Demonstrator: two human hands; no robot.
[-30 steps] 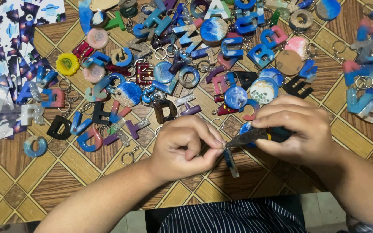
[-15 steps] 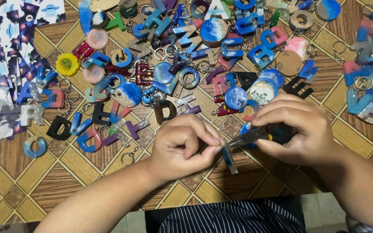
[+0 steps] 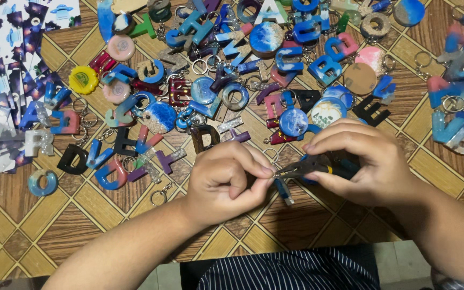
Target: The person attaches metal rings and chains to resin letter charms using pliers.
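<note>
Head view: left hand (image 3: 226,180) pinched shut on a small blue keychain piece (image 3: 284,191) hanging just below its fingertips. Right hand (image 3: 363,161) grips pliers (image 3: 310,167), long axis level, nose pointing left, touching the left fingertips. Letter keychains (image 3: 216,80) beyond.

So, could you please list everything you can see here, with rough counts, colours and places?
letter charms: dozens, mostly blue, pink, purple and black, spread over the table's far half
round charms: several, blue-white, pink, yellow and tan, among the letters
key rings: many, silver, loose or on charms
printed cards: a pile, dark blue and white, far left
table: one, brown with a tan diamond pattern
striped cloth: one, dark with white stripes, bottom edge
pliers: one, dark handles, in the right hand
small blue charm: one, hanging below the pliers' tip
left hand: pinching at the pliers' tip
right hand: gripping the pliers
</note>
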